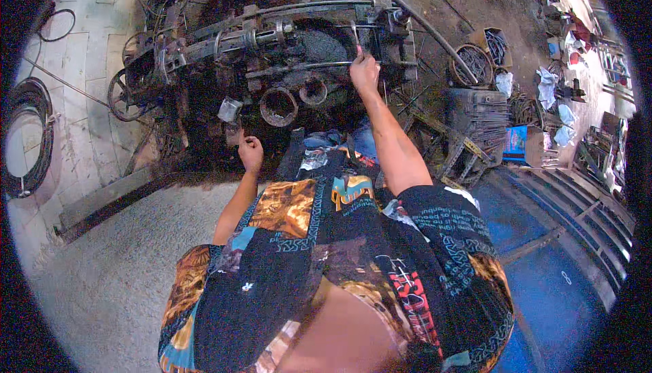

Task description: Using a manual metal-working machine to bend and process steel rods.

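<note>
My right hand (365,73) is closed around the reddish handle of a slim metal tool (354,33). Its shaft reaches away over a bed of dark grey chips (322,46) in the machine; its exact kind is too small to make out. My left hand (250,153) is at the near side of the machine (224,44), fingers curled into a pinch; whatever they hold is too small to name. Just beyond it is a shiny square metal piece (231,109). Two round, open-topped containers (278,107) stand between my hands, the nearer one with dark bits inside.
A spoked handwheel (125,95) is at the machine's left end. A long metal pipe (421,27) slants past its right end toward a basket of metal scraps (471,64). Bundled rods (479,112) and a blue box (516,143) lie at right. Coiled hose (27,135) is far left.
</note>
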`<action>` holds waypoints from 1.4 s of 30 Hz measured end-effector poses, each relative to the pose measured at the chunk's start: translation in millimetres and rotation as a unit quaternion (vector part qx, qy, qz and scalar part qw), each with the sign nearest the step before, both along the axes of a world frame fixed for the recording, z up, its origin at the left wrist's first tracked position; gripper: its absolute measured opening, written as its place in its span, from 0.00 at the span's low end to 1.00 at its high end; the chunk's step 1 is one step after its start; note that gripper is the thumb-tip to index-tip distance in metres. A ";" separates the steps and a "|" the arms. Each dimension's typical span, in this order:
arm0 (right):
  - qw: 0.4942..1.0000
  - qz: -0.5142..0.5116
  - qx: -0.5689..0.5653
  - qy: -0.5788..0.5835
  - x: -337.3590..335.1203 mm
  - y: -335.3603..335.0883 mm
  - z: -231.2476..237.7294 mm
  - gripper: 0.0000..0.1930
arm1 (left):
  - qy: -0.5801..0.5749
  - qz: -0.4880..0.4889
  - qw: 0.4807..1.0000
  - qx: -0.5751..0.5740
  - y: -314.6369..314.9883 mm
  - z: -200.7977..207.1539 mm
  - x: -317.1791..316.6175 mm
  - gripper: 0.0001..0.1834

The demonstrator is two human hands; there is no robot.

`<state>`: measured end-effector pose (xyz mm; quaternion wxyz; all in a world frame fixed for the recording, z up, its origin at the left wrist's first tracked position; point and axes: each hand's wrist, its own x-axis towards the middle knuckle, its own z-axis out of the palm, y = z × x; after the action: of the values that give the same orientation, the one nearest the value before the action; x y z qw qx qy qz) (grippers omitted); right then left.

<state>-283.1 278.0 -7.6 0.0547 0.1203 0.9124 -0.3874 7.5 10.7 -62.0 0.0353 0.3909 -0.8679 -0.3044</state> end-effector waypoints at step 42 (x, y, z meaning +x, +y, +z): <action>0.668 -0.173 -0.665 -0.285 12.5 -1.4 -48.5 0.18 | 0.073 -0.069 0.995 0.003 0.5 12.5 11.5 0.29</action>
<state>-270.6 276.6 -56.1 0.3097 0.3118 0.3156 -0.8410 19.0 11.3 -49.5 0.0765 0.3067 -0.8871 -0.3364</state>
